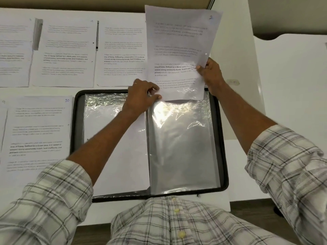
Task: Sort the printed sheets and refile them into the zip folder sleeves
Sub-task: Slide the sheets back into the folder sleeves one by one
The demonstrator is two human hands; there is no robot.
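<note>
A black zip folder [223, 156] lies open on the white table in front of me, with shiny clear sleeves [182, 147] on both sides. A printed sheet [178, 50] marked 2 stands tilted above the right sleeve, its bottom edge at the sleeve's top opening. My right hand [211, 75] grips the sheet's right edge. My left hand [141, 96] pinches the top edge of the right sleeve near the sheet's lower left corner. A blank-looking white sheet [123, 147] sits in the left sleeve.
Several printed sheets [67, 52] lie in a row along the far side of the table. More sheets, one marked 10 [39, 131], lie left of the folder. A pen [97, 35] rests between two far sheets. The table's right edge is near.
</note>
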